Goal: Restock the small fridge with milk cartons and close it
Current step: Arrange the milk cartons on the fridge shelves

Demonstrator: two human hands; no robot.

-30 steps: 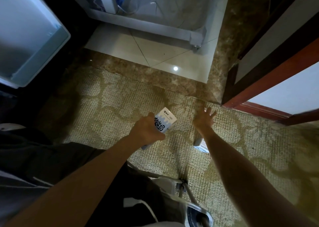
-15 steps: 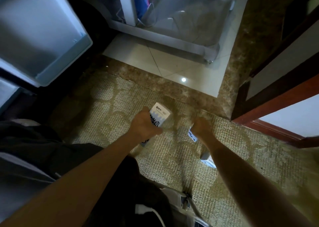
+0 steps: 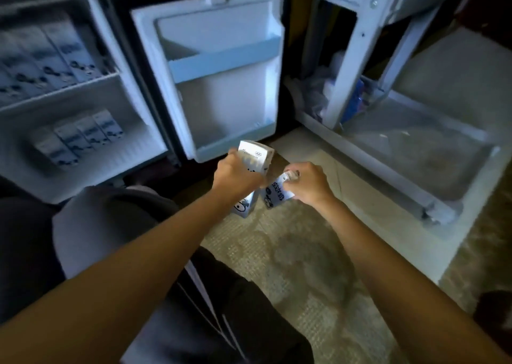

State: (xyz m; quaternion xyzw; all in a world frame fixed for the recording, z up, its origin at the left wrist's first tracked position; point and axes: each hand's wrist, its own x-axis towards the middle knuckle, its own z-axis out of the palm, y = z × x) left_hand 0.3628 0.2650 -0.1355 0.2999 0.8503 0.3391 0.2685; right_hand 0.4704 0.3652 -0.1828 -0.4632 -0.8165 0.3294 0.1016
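Left hand (image 3: 238,176) grips upright milk carton (image 3: 255,156), right hand (image 3: 308,184) grips second carton (image 3: 276,195), both just below fridge door (image 3: 221,86) bottom edge. Fridge (image 3: 126,67) open; carton row (image 3: 80,139) fills lower shelf (image 3: 135,153) left, bare room at right edge.

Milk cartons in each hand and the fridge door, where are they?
left carton (image 3: 256,156): head view, its top face.
right carton (image 3: 275,194): head view, its printed side.
fridge door (image 3: 227,100): head view, its inner panel.
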